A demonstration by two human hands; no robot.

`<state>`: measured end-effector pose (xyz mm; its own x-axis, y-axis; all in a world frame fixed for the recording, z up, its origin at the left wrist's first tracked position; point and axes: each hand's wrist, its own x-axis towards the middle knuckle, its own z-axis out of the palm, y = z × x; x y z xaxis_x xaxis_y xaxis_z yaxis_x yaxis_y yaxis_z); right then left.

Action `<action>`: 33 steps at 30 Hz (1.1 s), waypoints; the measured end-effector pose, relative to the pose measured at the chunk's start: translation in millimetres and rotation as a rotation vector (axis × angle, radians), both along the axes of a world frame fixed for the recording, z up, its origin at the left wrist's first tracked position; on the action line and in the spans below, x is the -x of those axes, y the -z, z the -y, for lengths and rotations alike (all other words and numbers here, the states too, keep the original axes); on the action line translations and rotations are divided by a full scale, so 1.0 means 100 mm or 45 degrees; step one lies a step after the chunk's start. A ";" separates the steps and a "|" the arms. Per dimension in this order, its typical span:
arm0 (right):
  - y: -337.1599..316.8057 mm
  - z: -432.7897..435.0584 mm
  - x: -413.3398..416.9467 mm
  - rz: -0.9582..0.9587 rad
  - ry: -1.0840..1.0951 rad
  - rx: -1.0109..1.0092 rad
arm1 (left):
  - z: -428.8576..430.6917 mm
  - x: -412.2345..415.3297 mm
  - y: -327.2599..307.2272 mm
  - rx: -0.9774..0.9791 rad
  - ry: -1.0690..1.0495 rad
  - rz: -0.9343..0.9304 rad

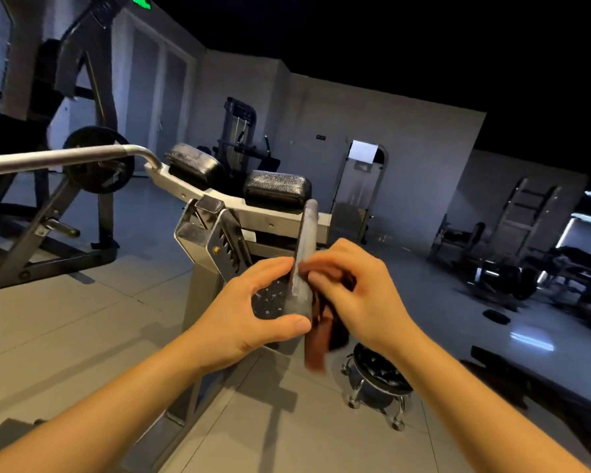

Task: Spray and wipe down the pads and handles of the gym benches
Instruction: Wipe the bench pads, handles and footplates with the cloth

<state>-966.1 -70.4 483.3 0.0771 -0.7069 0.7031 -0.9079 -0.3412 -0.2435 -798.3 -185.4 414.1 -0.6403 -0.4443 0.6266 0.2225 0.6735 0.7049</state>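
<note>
- Grey metal handle (304,254) of the white-framed bench (198,233) sits centre frame, running from the near hands up toward the far pads.
- Left hand (253,312): thumb and fingers curled round the handle's near end, steadying it.
- Right hand (359,295): fingers pinch a brown cloth (316,346) against the handle's right side; the cloth's tail hangs below, blurred.
- Step, as I read it: wiping the handle. No spray bottle in view.
- Next move probably calls for wrapping the cloth round the bar and running it to the far tip while the left hand holds firm, then moving on to the pads.
- Two black padded rolls (277,187) sit on the frame just beyond the handle; they look untouched right now.
- Further out: curved steel bar (65,157) and weight plate (98,158) far left, round wheeled stool (376,377) near right on the floor.
- Writing: none readable. Green sign (140,1) at top left is blurred.
</note>
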 end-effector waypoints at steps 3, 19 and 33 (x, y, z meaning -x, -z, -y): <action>-0.09 -0.03 -0.04 -0.132 -0.022 -0.048 | 0.03 0.01 0.02 0.005 -0.032 -0.024; -0.05 0.24 0.11 0.069 0.101 0.026 | 0.04 0.06 0.07 0.030 -0.029 -0.099; -0.51 1.38 0.65 0.173 0.424 0.056 | 0.04 0.03 0.04 0.019 -0.054 -0.053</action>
